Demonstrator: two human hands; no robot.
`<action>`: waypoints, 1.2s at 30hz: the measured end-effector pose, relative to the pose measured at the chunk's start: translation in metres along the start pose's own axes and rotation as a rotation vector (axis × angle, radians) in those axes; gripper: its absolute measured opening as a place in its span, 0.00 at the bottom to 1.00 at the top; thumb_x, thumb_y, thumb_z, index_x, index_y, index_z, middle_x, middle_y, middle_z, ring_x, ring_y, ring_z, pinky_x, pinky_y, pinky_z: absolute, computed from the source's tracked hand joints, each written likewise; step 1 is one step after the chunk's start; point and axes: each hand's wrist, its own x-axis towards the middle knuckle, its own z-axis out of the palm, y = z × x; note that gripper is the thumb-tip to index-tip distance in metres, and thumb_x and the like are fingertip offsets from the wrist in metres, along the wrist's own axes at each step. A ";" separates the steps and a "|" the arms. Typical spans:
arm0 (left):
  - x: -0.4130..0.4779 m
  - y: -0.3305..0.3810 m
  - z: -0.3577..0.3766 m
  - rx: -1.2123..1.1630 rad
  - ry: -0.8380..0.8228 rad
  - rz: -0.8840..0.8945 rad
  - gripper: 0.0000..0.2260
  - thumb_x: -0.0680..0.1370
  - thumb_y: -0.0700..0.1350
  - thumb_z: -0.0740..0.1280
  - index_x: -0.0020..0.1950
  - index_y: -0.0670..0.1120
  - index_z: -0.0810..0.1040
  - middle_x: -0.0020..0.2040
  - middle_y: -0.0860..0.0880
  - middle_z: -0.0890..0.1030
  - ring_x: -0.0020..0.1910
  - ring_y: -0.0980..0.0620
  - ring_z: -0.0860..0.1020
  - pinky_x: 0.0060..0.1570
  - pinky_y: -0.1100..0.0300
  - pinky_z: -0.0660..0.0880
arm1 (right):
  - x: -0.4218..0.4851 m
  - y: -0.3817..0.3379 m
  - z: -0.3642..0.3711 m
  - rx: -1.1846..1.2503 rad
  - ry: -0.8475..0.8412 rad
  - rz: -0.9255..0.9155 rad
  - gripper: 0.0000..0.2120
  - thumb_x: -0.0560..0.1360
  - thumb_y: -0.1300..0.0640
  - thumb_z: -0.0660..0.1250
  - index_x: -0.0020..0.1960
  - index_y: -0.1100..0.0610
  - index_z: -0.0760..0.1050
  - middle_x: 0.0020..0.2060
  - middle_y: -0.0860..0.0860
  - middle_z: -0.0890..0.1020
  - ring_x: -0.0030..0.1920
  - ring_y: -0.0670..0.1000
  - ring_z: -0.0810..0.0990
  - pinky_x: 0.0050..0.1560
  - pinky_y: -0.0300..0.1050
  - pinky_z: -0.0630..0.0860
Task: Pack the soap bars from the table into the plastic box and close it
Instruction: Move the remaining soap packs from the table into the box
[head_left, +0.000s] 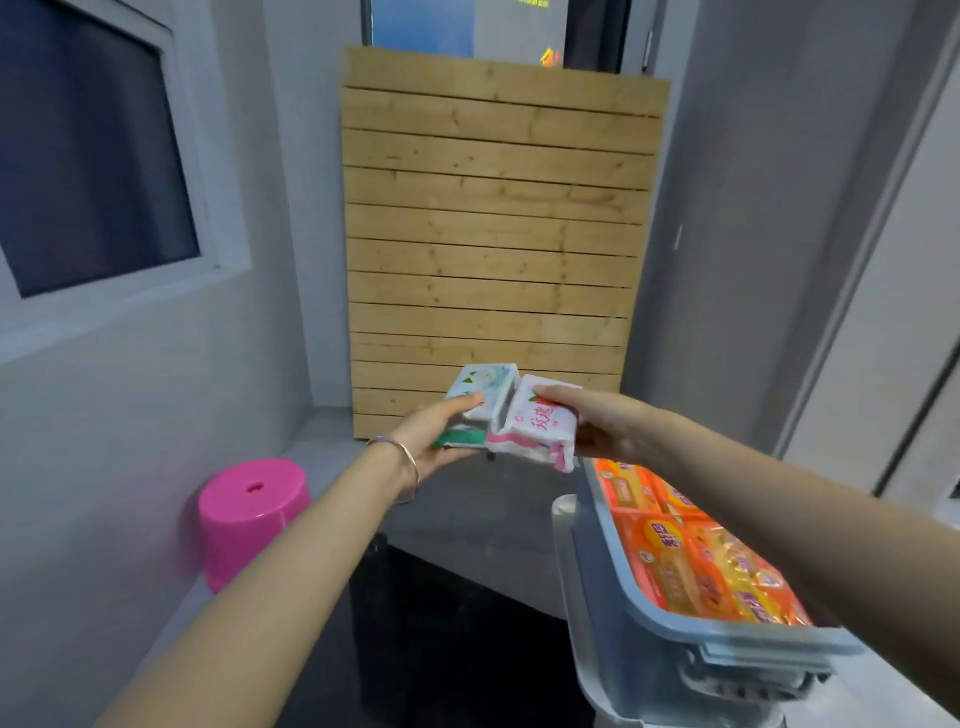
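Observation:
I hold a small stack of wrapped soap bars in the air in front of me. My left hand (434, 436) grips a white-and-blue pack (480, 387) with a green-edged pack (457, 439) under it. My right hand (605, 423) grips a white pack with pink print (540, 423) that sits on another pink-striped one. The two stacks touch each other. Below and to the right stands the clear plastic box with a blue-grey rim (670, 626), open, filled with several orange soap packs (696, 561). No lid is visible on it.
A pink plastic stool (249, 514) stands on the floor at the left. A wooden slatted panel (493, 234) leans against the back wall. A dark table surface (447, 623) lies under my arms. A window is at the upper left.

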 end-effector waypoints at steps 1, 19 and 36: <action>-0.002 0.000 0.010 0.005 -0.015 -0.005 0.06 0.75 0.43 0.67 0.50 0.44 0.77 0.43 0.47 0.82 0.38 0.52 0.81 0.33 0.63 0.81 | -0.008 -0.002 -0.015 0.018 0.065 -0.022 0.10 0.76 0.48 0.66 0.42 0.55 0.74 0.35 0.52 0.78 0.32 0.47 0.76 0.35 0.38 0.75; -0.014 -0.024 0.068 0.213 -0.141 -0.009 0.15 0.73 0.45 0.70 0.58 0.42 0.78 0.42 0.46 0.84 0.35 0.55 0.82 0.35 0.61 0.81 | -0.005 0.061 -0.102 0.613 0.392 0.110 0.19 0.79 0.65 0.61 0.69 0.66 0.65 0.64 0.64 0.74 0.61 0.61 0.78 0.63 0.52 0.75; 0.027 -0.051 0.158 0.623 -0.207 0.179 0.13 0.67 0.50 0.76 0.49 0.48 0.83 0.38 0.54 0.84 0.35 0.61 0.81 0.31 0.69 0.75 | -0.031 0.077 -0.149 -0.519 0.371 -0.305 0.14 0.75 0.44 0.64 0.57 0.50 0.72 0.49 0.47 0.77 0.45 0.41 0.77 0.40 0.34 0.71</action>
